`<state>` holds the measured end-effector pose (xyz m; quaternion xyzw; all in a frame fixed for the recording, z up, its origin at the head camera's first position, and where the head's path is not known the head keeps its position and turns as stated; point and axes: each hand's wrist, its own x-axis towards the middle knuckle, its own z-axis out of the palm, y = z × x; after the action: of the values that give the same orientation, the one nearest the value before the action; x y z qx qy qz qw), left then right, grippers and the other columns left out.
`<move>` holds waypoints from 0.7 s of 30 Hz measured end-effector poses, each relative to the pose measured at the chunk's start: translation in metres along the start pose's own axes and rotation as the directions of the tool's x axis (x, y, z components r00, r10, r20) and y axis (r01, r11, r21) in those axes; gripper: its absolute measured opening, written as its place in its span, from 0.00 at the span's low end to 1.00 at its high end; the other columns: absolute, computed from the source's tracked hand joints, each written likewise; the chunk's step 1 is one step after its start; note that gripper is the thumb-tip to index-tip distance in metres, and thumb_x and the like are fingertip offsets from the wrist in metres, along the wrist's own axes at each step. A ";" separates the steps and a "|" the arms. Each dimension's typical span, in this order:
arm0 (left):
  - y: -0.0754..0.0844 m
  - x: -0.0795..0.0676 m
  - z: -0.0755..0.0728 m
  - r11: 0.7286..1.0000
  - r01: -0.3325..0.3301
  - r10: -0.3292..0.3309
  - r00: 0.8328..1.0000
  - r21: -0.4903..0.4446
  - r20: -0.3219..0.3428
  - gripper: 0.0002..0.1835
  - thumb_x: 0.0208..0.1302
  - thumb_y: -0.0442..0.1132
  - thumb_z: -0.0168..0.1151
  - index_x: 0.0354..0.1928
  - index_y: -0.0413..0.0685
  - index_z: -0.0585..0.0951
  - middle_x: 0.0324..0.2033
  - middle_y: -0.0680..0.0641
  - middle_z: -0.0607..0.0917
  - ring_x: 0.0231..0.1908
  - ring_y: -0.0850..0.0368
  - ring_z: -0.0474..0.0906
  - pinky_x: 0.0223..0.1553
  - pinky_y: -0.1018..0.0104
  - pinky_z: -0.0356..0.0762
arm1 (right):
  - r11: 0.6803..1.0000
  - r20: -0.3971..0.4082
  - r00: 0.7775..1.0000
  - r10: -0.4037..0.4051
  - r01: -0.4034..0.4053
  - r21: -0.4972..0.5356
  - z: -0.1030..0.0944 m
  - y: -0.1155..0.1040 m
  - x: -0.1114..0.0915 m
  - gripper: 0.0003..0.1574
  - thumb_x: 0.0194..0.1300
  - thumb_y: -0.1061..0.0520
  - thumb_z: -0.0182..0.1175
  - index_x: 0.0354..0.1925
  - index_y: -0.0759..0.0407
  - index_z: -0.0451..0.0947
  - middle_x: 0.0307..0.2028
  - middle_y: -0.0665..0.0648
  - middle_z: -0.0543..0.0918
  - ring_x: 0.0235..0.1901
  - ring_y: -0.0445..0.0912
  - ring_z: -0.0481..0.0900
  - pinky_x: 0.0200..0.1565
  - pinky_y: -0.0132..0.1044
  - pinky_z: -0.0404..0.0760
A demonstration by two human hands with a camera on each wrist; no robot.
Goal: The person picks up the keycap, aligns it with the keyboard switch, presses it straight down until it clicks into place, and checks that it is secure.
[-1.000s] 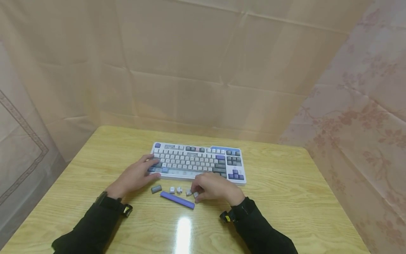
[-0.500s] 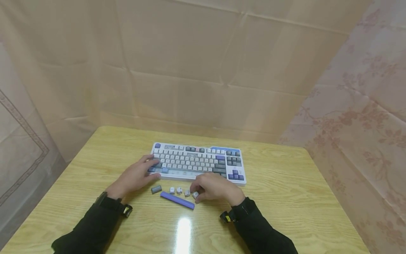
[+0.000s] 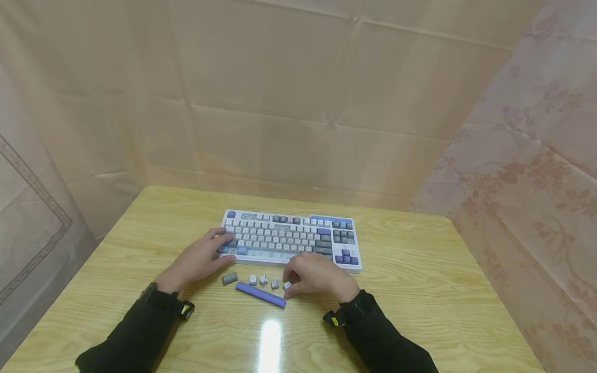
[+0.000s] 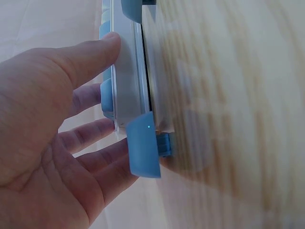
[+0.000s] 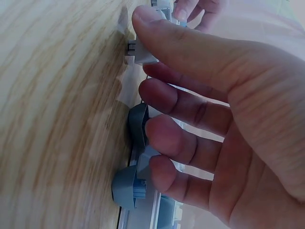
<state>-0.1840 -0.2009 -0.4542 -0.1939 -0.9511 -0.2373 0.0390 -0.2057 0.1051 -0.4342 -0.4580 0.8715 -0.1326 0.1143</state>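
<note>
A white keyboard [image 3: 280, 238] with white, grey and purple keys lies on the table; its space bar slot shows no cap. My left hand [image 3: 196, 261] rests at its left end, thumb at the front edge and fingers over the left side. In front lie a grey keycap [image 3: 229, 278], several small white keycaps [image 3: 263, 280] in a row and a long purple space bar [image 3: 260, 295]. My right hand [image 3: 317, 274] pinches the rightmost white keycap [image 3: 287, 285] between thumb and forefinger; its other fingers curl loosely. Loose grey keycaps [image 5: 125, 187] lie beside these fingers in the right wrist view.
The wooden table [image 3: 410, 290] carries everything, and a bright light reflection shows near its front. A beige cloth [image 3: 289, 114] hangs behind it, with a floral cloth [image 3: 527, 207] at the right.
The white keycap left of the pinched one has shifted slightly left, into line with the others. My right hand has moved only slightly at the rightmost keycap; my left hand stays put.
</note>
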 end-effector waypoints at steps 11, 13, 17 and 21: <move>-0.001 -0.001 0.000 1.000 0.002 -0.002 1.000 -0.004 0.003 0.32 0.61 0.52 0.62 0.63 0.42 0.72 0.64 0.33 0.66 0.59 0.38 0.68 0.57 0.44 0.67 | 0.996 -0.013 0.996 -0.084 0.084 -0.021 0.002 -0.001 0.001 0.09 0.57 0.50 0.67 0.39 0.45 0.85 0.28 0.38 0.78 0.26 0.33 0.71 0.28 0.26 0.71; -0.001 -0.002 0.000 1.000 0.001 -0.001 1.000 -0.003 0.003 0.32 0.61 0.52 0.62 0.63 0.42 0.72 0.64 0.33 0.66 0.59 0.38 0.68 0.57 0.44 0.67 | 0.996 -0.018 0.996 -0.089 0.088 -0.018 0.002 -0.001 0.002 0.09 0.58 0.51 0.66 0.39 0.45 0.85 0.30 0.39 0.79 0.27 0.32 0.72 0.29 0.25 0.72; -0.001 -0.001 0.000 1.000 0.008 -0.008 1.000 -0.002 0.009 0.32 0.62 0.52 0.61 0.63 0.42 0.72 0.64 0.33 0.65 0.59 0.38 0.67 0.57 0.44 0.66 | 0.995 -0.025 0.995 -0.096 0.096 -0.013 0.002 -0.001 0.002 0.09 0.58 0.52 0.66 0.40 0.45 0.85 0.33 0.39 0.81 0.30 0.32 0.74 0.32 0.24 0.73; -0.001 -0.001 0.000 1.000 0.004 -0.004 1.000 0.005 0.010 0.32 0.62 0.52 0.61 0.63 0.42 0.71 0.64 0.33 0.65 0.60 0.38 0.66 0.58 0.44 0.66 | 0.995 -0.035 0.995 -0.096 0.096 0.001 0.002 0.000 0.001 0.09 0.58 0.53 0.66 0.40 0.46 0.84 0.34 0.41 0.82 0.31 0.33 0.76 0.34 0.25 0.74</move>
<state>-0.1837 -0.2015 -0.4545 -0.1931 -0.9523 -0.2339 0.0345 -0.2061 0.1039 -0.4361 -0.4970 0.8501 -0.1471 0.0934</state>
